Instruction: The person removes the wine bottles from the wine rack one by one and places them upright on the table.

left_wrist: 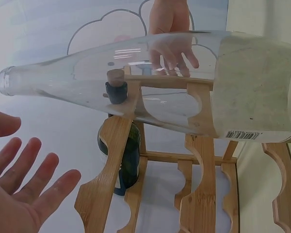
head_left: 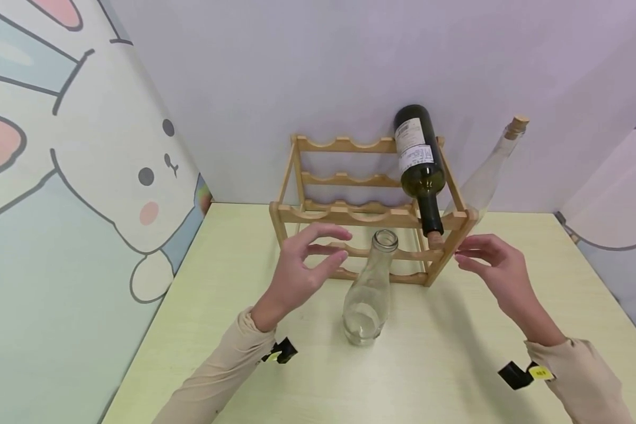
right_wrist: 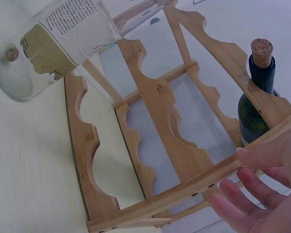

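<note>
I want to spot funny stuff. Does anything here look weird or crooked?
A little. The tall corked clear bottle leans tilted against the wooden rack's right side instead of lying in a cradle like the dark green bottle. The open clear bottle stands uncorked on the table.

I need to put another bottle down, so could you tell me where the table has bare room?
The table is bare left of the left hand, up to the rabbit wall, and right of the right hand. The near edge between both sleeves is also free. It is crowded in the middle: the clear bottle stands right before the wooden rack.
</note>
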A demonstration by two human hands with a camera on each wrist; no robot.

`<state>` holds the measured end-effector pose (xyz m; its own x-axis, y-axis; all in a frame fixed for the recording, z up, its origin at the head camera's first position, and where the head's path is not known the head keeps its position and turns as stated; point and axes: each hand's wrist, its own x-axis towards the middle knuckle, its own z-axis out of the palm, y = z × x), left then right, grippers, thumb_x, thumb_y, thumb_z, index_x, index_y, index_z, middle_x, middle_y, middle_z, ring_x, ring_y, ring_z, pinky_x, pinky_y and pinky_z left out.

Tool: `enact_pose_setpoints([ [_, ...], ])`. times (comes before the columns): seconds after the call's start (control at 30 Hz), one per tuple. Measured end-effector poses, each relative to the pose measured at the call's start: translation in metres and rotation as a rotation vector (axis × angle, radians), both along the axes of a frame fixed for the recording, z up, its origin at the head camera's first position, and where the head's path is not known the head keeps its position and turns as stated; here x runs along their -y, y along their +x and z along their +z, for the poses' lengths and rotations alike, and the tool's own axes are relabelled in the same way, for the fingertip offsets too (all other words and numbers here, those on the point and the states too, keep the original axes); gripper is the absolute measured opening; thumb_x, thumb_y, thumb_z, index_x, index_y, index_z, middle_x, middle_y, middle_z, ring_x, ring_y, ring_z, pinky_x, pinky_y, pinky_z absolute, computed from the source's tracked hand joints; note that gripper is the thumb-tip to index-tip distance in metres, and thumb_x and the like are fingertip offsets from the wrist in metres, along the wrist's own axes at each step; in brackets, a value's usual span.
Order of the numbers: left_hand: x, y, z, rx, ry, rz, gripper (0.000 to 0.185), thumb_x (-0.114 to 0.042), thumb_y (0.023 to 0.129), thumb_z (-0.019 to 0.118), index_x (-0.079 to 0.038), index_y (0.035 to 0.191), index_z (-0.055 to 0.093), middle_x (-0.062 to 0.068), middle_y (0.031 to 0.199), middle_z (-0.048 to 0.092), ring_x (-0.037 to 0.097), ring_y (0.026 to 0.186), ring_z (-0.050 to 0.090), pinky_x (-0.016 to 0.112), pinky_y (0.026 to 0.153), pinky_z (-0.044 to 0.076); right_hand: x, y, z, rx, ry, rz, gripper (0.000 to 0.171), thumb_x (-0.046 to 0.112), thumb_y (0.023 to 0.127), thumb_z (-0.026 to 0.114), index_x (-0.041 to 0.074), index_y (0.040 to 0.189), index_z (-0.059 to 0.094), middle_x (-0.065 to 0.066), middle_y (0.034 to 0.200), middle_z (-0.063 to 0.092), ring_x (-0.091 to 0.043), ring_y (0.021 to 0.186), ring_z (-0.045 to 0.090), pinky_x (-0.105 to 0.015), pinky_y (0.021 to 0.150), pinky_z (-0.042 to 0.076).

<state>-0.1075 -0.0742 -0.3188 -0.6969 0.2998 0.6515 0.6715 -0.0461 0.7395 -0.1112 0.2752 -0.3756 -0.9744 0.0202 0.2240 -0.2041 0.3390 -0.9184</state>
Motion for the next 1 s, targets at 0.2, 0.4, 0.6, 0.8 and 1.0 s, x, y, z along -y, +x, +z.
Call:
enact_pose_setpoints([
  [0.2, 0.007, -0.003, -0.002, -0.003, 0.030, 0.070, 0.024, 0.007, 0.083, 0.065, 0.004, 0.107, 0.061, 0.013, 0.106, 0.064, 0.024, 0.098, 0.062, 0.036, 0.078, 0.057, -0.001, 0.009, 0.003, 0.009, -0.121, 0.041, 0.032, -0.005, 0.083, 0.068, -0.011, 0.112, 0.055, -0.005, 0.102, 0.064, -0.008, 0.088, 0.066, -0.022, 0.070, 0.056],
  [0.4, 0.013, -0.004, -0.003, 0.013, 0.041, 0.132, 0.025, 0.009, 0.084, 0.063, 0.005, 0.108, 0.059, 0.014, 0.109, 0.062, 0.028, 0.103, 0.060, 0.036, 0.079, 0.056, 0.000, 0.016, 0.007, -0.007, -0.199, 0.080, 0.031, -0.008, 0.083, 0.067, -0.013, 0.111, 0.054, -0.006, 0.102, 0.063, -0.010, 0.089, 0.065, -0.022, 0.071, 0.056],
  [0.6, 0.018, -0.003, -0.007, 0.042, 0.059, 0.187, 0.026, 0.006, 0.085, 0.064, 0.004, 0.110, 0.059, 0.012, 0.109, 0.062, 0.026, 0.103, 0.060, 0.037, 0.079, 0.056, 0.005, 0.023, 0.012, -0.022, -0.237, 0.127, 0.030, -0.010, 0.083, 0.066, -0.014, 0.110, 0.054, -0.010, 0.101, 0.064, -0.013, 0.090, 0.065, -0.022, 0.074, 0.055],
  [0.8, 0.024, -0.004, -0.010, 0.026, 0.089, 0.261, 0.027, 0.008, 0.084, 0.064, 0.005, 0.110, 0.059, 0.015, 0.107, 0.062, 0.026, 0.104, 0.059, 0.036, 0.080, 0.056, 0.011, 0.030, 0.019, -0.039, -0.249, 0.186, 0.029, -0.013, 0.083, 0.064, -0.014, 0.110, 0.054, -0.016, 0.103, 0.061, -0.018, 0.093, 0.064, -0.023, 0.077, 0.055],
  [1.0, 0.032, -0.005, -0.012, 0.041, 0.127, 0.323, 0.028, 0.010, 0.083, 0.063, 0.007, 0.111, 0.058, 0.017, 0.108, 0.061, 0.026, 0.102, 0.058, 0.034, 0.080, 0.056, 0.019, 0.039, 0.028, -0.047, -0.154, 0.207, 0.032, -0.012, 0.083, 0.064, -0.012, 0.114, 0.055, -0.015, 0.106, 0.061, -0.018, 0.096, 0.063, -0.023, 0.081, 0.054],
])
